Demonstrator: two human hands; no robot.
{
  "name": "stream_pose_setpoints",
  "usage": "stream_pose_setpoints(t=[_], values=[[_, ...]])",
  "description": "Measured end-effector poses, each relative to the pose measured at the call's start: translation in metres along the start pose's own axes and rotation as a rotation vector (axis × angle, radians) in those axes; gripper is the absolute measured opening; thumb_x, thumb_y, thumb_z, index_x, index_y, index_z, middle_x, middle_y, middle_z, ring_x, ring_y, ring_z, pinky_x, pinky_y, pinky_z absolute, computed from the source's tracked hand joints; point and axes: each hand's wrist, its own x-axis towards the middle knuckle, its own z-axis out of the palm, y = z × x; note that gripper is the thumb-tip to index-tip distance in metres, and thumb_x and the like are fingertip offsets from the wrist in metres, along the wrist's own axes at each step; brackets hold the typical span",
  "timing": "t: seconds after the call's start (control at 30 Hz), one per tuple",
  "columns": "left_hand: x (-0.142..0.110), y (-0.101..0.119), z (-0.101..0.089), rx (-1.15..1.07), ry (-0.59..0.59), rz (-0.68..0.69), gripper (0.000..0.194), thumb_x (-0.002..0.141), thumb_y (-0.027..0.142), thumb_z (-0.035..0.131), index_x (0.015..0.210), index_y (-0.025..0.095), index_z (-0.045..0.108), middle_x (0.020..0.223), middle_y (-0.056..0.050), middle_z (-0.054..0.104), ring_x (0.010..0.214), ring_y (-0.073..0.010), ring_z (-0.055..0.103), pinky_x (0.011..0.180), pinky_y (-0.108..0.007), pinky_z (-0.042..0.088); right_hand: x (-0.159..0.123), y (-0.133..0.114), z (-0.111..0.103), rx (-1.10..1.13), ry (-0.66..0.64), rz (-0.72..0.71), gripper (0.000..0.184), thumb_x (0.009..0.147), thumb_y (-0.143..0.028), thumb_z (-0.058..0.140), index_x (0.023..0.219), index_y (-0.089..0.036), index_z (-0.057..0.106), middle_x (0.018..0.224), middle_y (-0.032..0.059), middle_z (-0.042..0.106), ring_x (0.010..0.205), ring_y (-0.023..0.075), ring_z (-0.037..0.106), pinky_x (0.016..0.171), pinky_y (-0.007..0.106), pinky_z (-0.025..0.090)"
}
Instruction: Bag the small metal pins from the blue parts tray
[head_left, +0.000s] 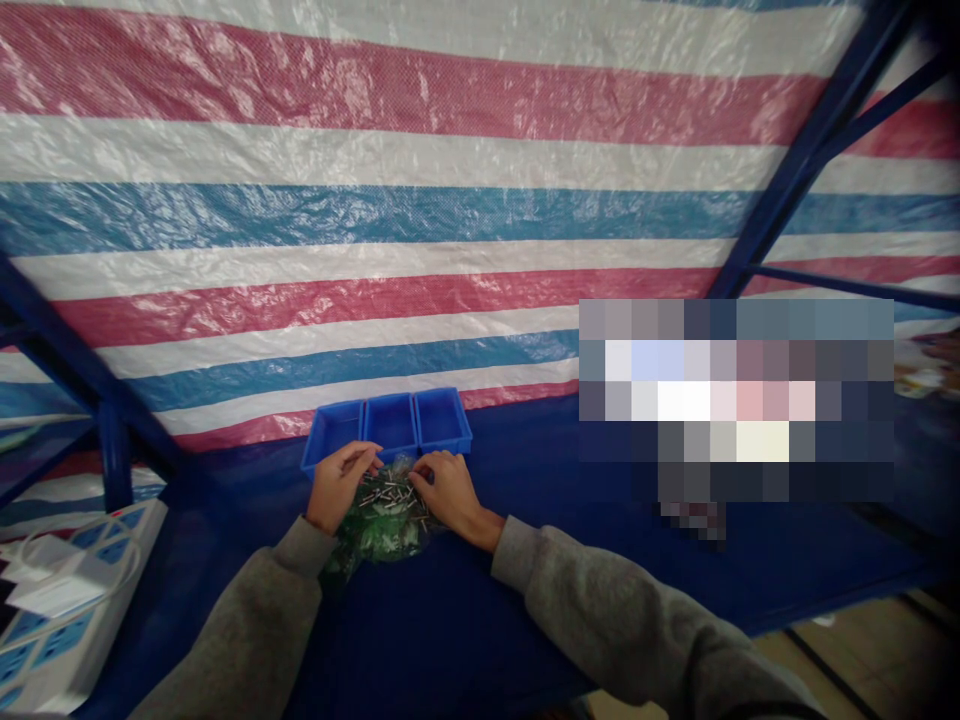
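Note:
A clear green-tinted plastic bag point(384, 520) of several small metal pins point(390, 492) lies on the dark blue table point(525, 560). My left hand point(337, 485) has its fingers pinched on the bag's left upper edge. My right hand point(448, 490) has its fingers curled on the bag's right upper edge. Both sleeves are grey. Just behind the hands stand three blue plastic bins point(388, 425) side by side. I cannot see anything inside them.
A striped red, white and blue tarp point(420, 200) hangs behind the table. Blue metal frame bars point(795, 160) rise at right and left. A white power strip point(67, 610) with cables lies at the lower left. A blurred patch covers the right.

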Motion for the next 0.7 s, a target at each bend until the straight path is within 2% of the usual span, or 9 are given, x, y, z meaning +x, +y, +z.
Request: stream_pose_setpoints(t=[0.2,0.33,0.43,0.53,0.7], values=[[-0.006,-0.006,-0.002,0.133,0.052,0.104,0.026,0.084,0.037,0.049,0.092,0.016,0.063,0.072,-0.002,0.066,0.065,-0.0147,0.062,0.063,-0.025,0.049,0.012,0.001,0.007,0.326,0.136,0.02,0.011,0.079,-0.023,0.059,0.072,-0.019,0.066,0.07,-0.0001,0.065,0.066,0.0137,0.056,0.065,0.024,0.039],[-0.01,-0.011,-0.003,0.35,0.1,0.212,0.024,0.085,0.034,0.049,0.095,0.019,0.065,0.085,-0.003,0.068,0.071,-0.0152,0.062,0.067,-0.026,0.049,0.012,-0.01,0.006,0.494,0.241,-0.006,0.014,0.082,-0.028,0.056,0.078,-0.019,0.066,0.072,-0.0003,0.066,0.066,0.0138,0.058,0.064,0.024,0.042],[-0.01,-0.014,-0.003,0.463,0.099,0.353,0.022,0.085,0.032,0.05,0.097,0.02,0.065,0.094,-0.004,0.067,0.08,-0.0166,0.061,0.073,-0.028,0.048,0.009,-0.016,0.006,0.569,0.29,-0.027,0.013,0.083,-0.028,0.056,0.082,-0.021,0.067,0.075,-0.0007,0.068,0.069,0.0143,0.06,0.067,0.025,0.043],[-0.01,-0.017,-0.002,0.525,0.07,0.472,0.021,0.084,0.03,0.053,0.099,0.019,0.064,0.094,-0.006,0.067,0.088,-0.0188,0.059,0.081,-0.032,0.046,0.006,-0.015,0.009,0.637,0.322,-0.022,0.012,0.082,-0.026,0.057,0.085,-0.021,0.068,0.078,-0.0006,0.069,0.072,0.0149,0.061,0.069,0.026,0.044],[-0.01,-0.022,-0.002,0.548,0.043,0.545,0.018,0.084,0.027,0.054,0.096,0.019,0.064,0.092,-0.006,0.067,0.087,-0.0184,0.059,0.082,-0.034,0.045,0.003,-0.01,0.013,0.697,0.336,-0.006,0.013,0.081,-0.026,0.059,0.084,-0.021,0.07,0.08,0.0006,0.07,0.073,0.0165,0.063,0.069,0.027,0.047]])
